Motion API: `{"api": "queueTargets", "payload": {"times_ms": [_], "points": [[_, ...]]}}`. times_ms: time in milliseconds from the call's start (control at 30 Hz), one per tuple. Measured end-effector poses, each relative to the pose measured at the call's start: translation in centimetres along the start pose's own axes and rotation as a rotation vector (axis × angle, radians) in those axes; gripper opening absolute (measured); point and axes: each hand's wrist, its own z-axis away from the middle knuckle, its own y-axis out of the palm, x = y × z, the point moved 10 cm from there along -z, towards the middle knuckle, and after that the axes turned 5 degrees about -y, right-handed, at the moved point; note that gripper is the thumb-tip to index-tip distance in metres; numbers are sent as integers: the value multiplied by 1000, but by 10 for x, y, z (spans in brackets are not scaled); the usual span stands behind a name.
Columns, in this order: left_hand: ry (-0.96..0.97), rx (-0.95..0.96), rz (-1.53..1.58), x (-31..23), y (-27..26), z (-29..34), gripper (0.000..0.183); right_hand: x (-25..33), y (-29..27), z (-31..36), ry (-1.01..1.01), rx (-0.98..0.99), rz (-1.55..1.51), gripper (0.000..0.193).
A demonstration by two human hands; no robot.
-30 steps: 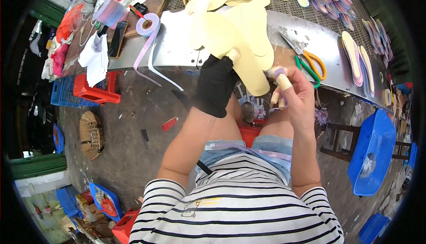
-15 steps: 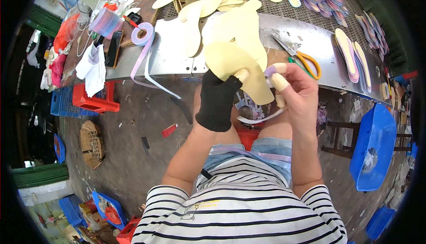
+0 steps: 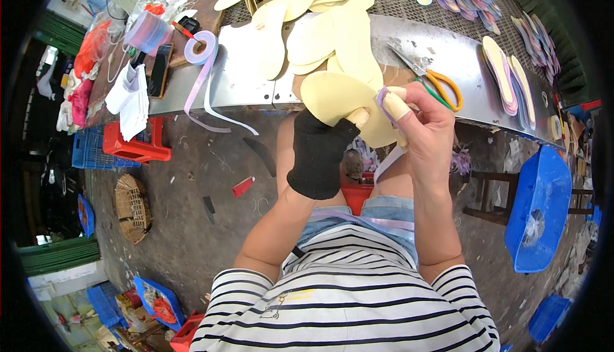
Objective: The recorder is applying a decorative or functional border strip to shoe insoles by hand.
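"While the left hand grips one insole, what does the right hand do?"
"It pinches one ribbon by the insole's rim; whether they touch is hard to tell."
"Containers?"
"One blue tray, lower left, holds something red."
"Edges, room?"
"The insole is near the table's front edge; one pair of scissors lies close beyond the right hand."

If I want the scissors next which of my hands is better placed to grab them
Right, probably: your right hand is beside the scissors, though it pinches a purple strip. Your left hand is farther off, holding a yellow insole.
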Motion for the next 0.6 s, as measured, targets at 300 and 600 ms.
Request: {"api": "queueTargets", "payload": {"times_ms": [300,600], "points": [[-38,40,-21,-4,1,-1,30,13,-2,-3,-237,36,306,10],[-56,292,-1,-10,28,-32,39,-26,13,-5,73,29,-37,6]]}}
